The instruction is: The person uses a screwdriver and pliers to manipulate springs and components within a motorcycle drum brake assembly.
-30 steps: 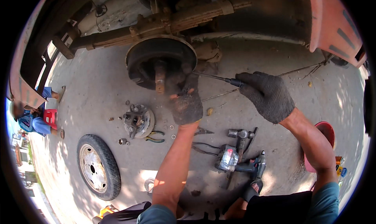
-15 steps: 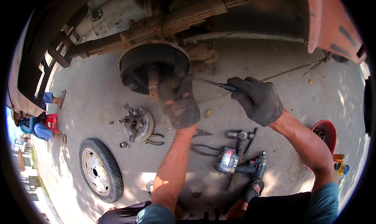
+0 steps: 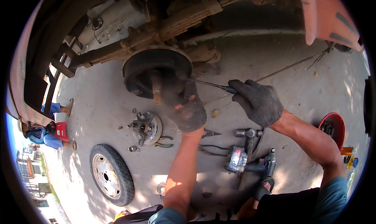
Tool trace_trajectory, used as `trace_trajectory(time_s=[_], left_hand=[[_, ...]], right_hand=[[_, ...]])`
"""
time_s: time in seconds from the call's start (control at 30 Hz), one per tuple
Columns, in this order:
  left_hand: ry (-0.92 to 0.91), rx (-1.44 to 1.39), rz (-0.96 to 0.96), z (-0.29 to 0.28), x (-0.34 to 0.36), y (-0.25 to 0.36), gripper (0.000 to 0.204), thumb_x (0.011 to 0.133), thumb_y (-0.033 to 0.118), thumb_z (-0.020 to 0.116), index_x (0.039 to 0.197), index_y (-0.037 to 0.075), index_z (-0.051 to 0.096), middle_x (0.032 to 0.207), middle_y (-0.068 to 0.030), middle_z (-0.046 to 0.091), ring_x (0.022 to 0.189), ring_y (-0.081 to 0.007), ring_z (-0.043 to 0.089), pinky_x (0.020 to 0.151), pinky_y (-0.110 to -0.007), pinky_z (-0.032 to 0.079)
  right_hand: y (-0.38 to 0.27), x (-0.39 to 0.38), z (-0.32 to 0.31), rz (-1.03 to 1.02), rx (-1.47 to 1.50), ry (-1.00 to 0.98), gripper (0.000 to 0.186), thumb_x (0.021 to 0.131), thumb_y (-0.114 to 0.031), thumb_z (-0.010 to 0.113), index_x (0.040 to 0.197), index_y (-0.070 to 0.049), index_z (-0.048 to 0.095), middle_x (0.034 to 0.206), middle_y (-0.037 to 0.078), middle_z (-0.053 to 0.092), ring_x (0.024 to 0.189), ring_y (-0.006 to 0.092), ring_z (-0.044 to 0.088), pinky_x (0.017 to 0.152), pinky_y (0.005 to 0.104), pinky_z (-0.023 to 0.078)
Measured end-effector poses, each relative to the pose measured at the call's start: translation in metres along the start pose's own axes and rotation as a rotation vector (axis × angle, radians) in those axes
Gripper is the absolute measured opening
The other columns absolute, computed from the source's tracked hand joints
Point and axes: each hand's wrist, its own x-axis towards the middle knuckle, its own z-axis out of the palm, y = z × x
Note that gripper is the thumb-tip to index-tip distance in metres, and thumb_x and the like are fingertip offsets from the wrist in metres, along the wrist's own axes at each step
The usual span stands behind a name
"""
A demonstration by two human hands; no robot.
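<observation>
Brake open at axle end; wheel and hub off

Head view. The brake (image 3: 129, 69) sits at the far side, left of centre, mounted beneath the leaf spring (image 3: 184, 26), with the axle stub (image 3: 157, 94) projecting towards the near side. The right hand (image 3: 258, 102), gloved, has its grip closed round the handle of a screwdriver (image 3: 207, 84); the shaft points left to the brake's right edge. Tip contact cannot be confirmed. The left hand (image 3: 188, 112), also gloved, is at the brake's near right edge, its fingers blurred; how far its grip is open, or what it holds, cannot be told.

Progress, as judged: the wheel (image 3: 114, 185) and a studded hub (image 3: 143, 128) are off and on the ground. The brake remains on the axle; the state of its inner parts cannot be determined.

Surroundings: pliers (image 3: 164, 145) beside the hub; a hammer (image 3: 249, 133) and drill (image 3: 271, 163) lie nearer, right of the left forearm. A red bowl (image 3: 341, 132) of dark parts stands right. A seated person (image 3: 51, 140) is far left, well apart. Obstruction: the left hand masks part of the brake.
</observation>
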Motion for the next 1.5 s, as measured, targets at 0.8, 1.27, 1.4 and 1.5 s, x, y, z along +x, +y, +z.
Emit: trace_trajectory(time_s=[0.8,1.27,1.4,1.5], left_hand=[[0.01,-0.387,-0.074,-0.051,-0.004,0.003,0.028,0.11,0.028,0.048,0.128,0.013,0.062,0.131,-0.0053,0.065,0.127,-0.0172,0.056,0.111,-0.03,0.044],[-0.409,-0.013,-0.176,0.041,0.029,0.001,0.037,0.113,0.04,0.038,0.137,0.029,0.063,0.15,0.0068,0.056,0.138,-0.0146,0.048,0.122,-0.03,0.029],[-0.294,0.06,-0.105,0.036,0.021,0.005,0.034,0.111,0.035,0.043,0.137,0.023,0.062,0.145,0.0008,0.059,0.134,-0.0179,0.052,0.117,-0.033,0.036],[-0.084,0.15,-0.024,0.008,0.007,0.001,0.032,0.11,0.033,0.046,0.135,0.02,0.062,0.142,-0.0034,0.061,0.13,-0.0201,0.055,0.113,-0.034,0.042]], right_hand=[[-0.017,-0.002,0.024,0.024,0.29,0.053,0.041,0.1,-0.02,0.067,0.134,0.001,0.063,0.105,0.025,0.074,0.09,0.0335,0.076,0.079,0.0405,0.058],[0.031,0.025,0.019,0.105,0.51,-0.193,0.037,0.101,-0.025,0.065,0.131,-0.004,0.068,0.108,0.022,0.074,0.091,0.0393,0.073,0.083,0.0425,0.056],[0.021,0.022,0.023,-0.056,0.128,0.043,0.036,0.101,-0.025,0.065,0.131,-0.005,0.068,0.108,0.023,0.074,0.092,0.04,0.073,0.085,0.042,0.057],[0.021,0.02,0.027,0.013,0.374,-0.063,0.036,0.101,-0.026,0.064,0.13,-0.005,0.069,0.107,0.021,0.075,0.088,0.0356,0.074,0.08,0.0411,0.057]])
